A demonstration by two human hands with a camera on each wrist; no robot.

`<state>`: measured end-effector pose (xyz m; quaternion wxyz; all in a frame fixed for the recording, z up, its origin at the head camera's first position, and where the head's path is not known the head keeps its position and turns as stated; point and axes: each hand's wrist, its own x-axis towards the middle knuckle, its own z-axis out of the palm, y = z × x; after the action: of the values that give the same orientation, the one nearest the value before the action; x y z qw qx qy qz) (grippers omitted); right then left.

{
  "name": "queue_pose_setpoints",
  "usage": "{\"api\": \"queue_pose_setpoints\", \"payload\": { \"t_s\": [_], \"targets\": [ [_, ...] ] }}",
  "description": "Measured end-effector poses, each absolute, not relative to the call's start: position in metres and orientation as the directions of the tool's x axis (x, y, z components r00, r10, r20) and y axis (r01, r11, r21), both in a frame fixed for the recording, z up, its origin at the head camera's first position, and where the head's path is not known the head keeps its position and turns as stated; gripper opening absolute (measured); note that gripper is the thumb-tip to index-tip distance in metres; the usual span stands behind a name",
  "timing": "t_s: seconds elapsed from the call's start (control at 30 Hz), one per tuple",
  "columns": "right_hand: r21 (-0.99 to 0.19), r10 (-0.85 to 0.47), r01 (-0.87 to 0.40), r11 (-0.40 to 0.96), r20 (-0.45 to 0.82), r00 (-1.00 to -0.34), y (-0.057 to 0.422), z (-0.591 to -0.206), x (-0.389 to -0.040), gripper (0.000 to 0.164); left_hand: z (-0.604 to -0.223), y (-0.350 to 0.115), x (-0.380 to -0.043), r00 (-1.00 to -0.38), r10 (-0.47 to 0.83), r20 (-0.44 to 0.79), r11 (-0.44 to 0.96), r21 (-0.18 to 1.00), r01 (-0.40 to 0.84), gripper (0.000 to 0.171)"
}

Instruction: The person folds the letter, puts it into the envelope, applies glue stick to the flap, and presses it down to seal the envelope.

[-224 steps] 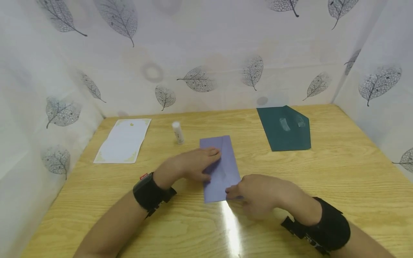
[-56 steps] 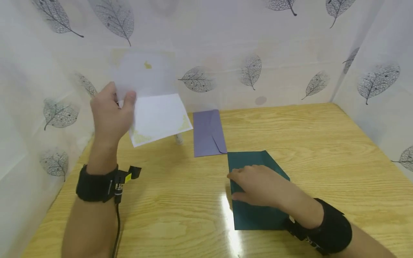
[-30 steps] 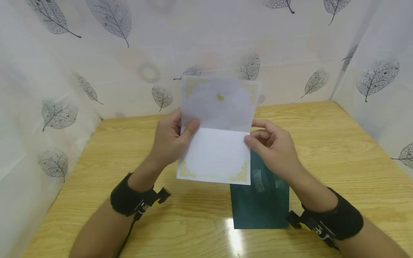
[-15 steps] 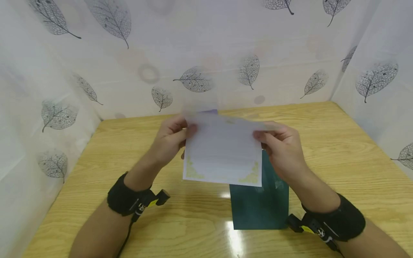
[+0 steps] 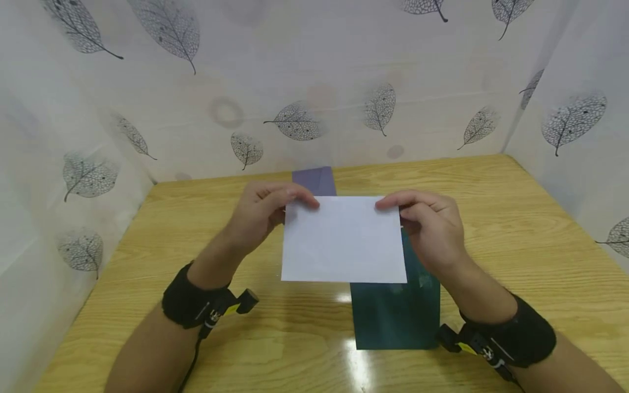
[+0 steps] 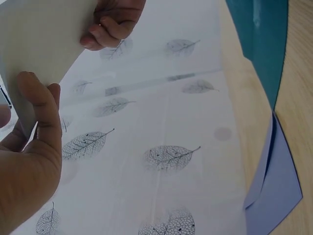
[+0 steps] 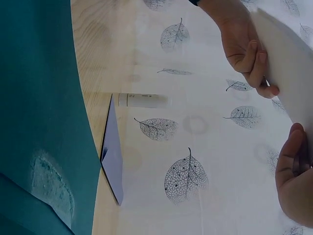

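A white card (image 5: 344, 240), folded over with its blank outside facing up, is held above the middle of the table. My left hand (image 5: 262, 213) pinches its upper left corner, index finger lying over the top edge. At the upper right corner my right hand (image 5: 429, 224) grips the card the same way. In the left wrist view, the fingers (image 6: 44, 110) of my left hand wrap the card's edge. Partly under the card lies a dark green envelope (image 5: 395, 319) with clear patches on it. Behind the card, a purple envelope (image 5: 314, 181) is mostly hidden.
A white glue stick (image 7: 142, 100) stands near the purple envelope in the right wrist view; the head view hides it. White leaf-print cloth (image 5: 324, 82) surrounds the wooden table (image 5: 506, 262) at the back and sides.
The left hand picked up the card and brought it to the middle, where the right hand took its other side. Its top half folded down. The green envelope came forward; the purple one went back.
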<state>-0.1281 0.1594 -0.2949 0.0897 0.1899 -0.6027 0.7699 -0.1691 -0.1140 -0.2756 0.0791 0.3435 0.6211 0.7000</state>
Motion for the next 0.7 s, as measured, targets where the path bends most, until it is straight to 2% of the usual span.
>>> {"api": "queue_pose_setpoints", "payload": {
  "t_s": [0.07,0.13,0.27,0.37,0.47,0.53,0.6,0.7],
  "targets": [
    [-0.878,-0.102,-0.388,-0.282,0.429,-0.897,0.159,-0.295,-0.128,0.055,-0.274,-0.112,-0.167,-0.792,0.498,0.353,-0.095,0.93,0.355,0.029],
    [-0.876,-0.111,-0.399,-0.272,0.441,-0.891,0.159,-0.296,-0.128,0.053,-0.274,-0.111,-0.166,-0.806,0.478,0.348,0.004,0.917,0.398,0.019],
    [-0.893,-0.117,-0.443,-0.08,0.449,-0.886,0.156,-0.297,-0.127,0.036,-0.276,-0.108,-0.166,-0.779,0.521,0.349,0.112,0.877,0.467,0.004],
    [-0.875,-0.157,-0.482,0.052,0.469,-0.869,0.154,-0.299,-0.127,0.024,-0.278,-0.106,-0.166,-0.762,0.574,0.3,0.179,0.862,0.475,0.015],
    [-0.846,-0.201,-0.524,0.1,0.498,-0.843,0.153,-0.302,-0.126,0.021,-0.278,-0.105,-0.166,-0.757,0.608,0.238,0.238,0.855,0.46,0.031],
    [-0.823,-0.216,-0.552,0.133,0.52,-0.827,0.153,-0.303,-0.126,0.02,-0.277,-0.105,-0.166,-0.755,0.615,0.225,0.273,0.838,0.472,0.036],
    [-0.79,-0.222,-0.584,0.184,0.546,-0.808,0.153,-0.304,-0.126,0.02,-0.278,-0.105,-0.166,-0.741,0.621,0.255,0.319,0.782,0.536,0.033],
    [-0.728,-0.254,-0.633,0.264,0.581,-0.774,0.152,-0.306,-0.127,0.02,-0.281,-0.105,-0.167,-0.698,0.643,0.315,0.401,0.638,0.657,0.015]
  ]
}}
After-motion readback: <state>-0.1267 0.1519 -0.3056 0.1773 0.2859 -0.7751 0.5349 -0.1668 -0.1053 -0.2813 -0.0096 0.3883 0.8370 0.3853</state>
